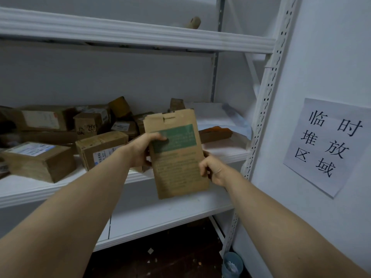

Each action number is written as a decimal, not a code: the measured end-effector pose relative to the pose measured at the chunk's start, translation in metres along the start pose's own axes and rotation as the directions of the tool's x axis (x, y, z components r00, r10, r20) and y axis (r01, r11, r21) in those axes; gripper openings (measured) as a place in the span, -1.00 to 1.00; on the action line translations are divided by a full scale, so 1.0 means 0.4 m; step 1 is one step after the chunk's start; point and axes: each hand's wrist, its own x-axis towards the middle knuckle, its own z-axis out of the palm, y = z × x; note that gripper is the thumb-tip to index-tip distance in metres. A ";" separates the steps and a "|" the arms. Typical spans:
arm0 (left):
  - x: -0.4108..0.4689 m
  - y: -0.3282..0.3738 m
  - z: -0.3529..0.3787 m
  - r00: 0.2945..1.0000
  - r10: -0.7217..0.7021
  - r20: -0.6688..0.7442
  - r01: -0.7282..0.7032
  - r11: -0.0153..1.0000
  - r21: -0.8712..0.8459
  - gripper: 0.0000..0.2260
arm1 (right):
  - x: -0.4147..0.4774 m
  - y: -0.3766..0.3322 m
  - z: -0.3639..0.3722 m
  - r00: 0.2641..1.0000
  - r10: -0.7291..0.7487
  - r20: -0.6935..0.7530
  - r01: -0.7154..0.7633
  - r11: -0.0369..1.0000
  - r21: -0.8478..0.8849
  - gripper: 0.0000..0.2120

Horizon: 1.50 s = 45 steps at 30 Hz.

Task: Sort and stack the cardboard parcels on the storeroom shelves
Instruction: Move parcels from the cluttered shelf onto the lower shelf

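The left thumb (158, 137) presses on the green printed panel of the flat cardboard parcel (178, 167), and the other fingers of the left hand (141, 151) are curled behind its left edge. The right hand (211, 170) grips the right edge with its fingers curled close together. The parcel is thin, brown and rectangular. It is held upright, slightly tilted, in the air before the middle shelf (60, 189). This white shelf holds a loose heap of brown cardboard boxes (60, 125), and the two front ones carry white labels. Three shelf boards are in view. On the dark floor stands one small blue bin (231, 263) with white scraps inside. One paper sign (325, 145) hangs on the wall.
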 end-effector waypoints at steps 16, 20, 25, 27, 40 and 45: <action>0.018 -0.081 0.129 0.998 0.066 0.023 -0.047 0.391 0.919 -0.08 | -0.039 -0.028 -0.042 0.995 -0.096 -0.014 0.074 0.838 -0.541 0.06; 0.018 -0.075 0.174 0.990 0.096 0.099 -0.126 0.345 0.930 -0.10 | -0.050 -0.018 -0.024 0.994 0.005 0.106 0.060 0.795 -0.603 0.14; 0.018 -0.063 0.197 0.981 0.105 0.163 -0.189 0.328 0.926 -0.07 | -0.042 0.003 -0.038 0.999 -0.037 -0.004 0.032 0.902 -0.430 0.12; 0.017 -0.057 0.206 0.976 0.118 0.184 -0.213 0.317 0.924 -0.07 | -0.043 0.007 -0.042 0.998 -0.055 -0.012 0.047 0.933 -0.356 0.09; 0.038 -0.075 0.072 0.998 -0.050 0.023 -0.009 0.263 0.965 -0.11 | -0.052 0.112 -0.162 0.970 -0.041 -0.238 0.068 0.992 0.109 -0.07; 0.053 -0.093 0.067 1.000 0.003 0.004 -0.005 0.452 0.892 -0.08 | -0.051 0.130 -0.176 0.971 -0.023 -0.236 0.063 0.984 0.165 -0.09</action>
